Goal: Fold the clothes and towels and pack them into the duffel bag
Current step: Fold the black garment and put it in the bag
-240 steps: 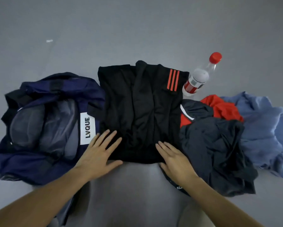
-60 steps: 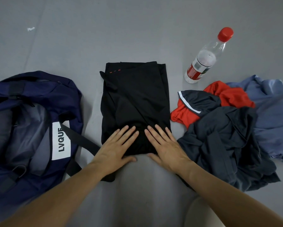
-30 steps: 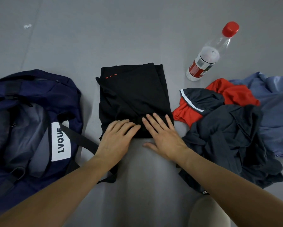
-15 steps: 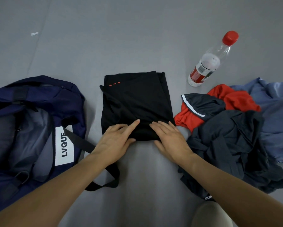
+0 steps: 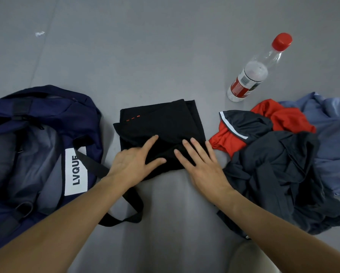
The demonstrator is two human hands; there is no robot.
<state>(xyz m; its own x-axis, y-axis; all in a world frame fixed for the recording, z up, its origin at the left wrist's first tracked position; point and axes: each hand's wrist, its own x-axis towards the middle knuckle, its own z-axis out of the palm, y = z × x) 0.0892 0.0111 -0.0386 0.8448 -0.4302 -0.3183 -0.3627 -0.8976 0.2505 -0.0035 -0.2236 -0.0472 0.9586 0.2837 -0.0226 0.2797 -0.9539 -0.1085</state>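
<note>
One head cam, mine, wide-angle, pointing forward and down at the grey floor [image 5: 165,56]. Close range: my forearms come in from the bottom edge. The duffel bag [image 5: 37,119] is cropped at the left edge, the clothes pile [image 5: 283,164] at the right.

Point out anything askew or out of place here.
The folded black garment is askew: a flap juts past its left edge. A red-capped plastic bottle stands by the unfolded clothes pile, though it is no laundry.
</note>
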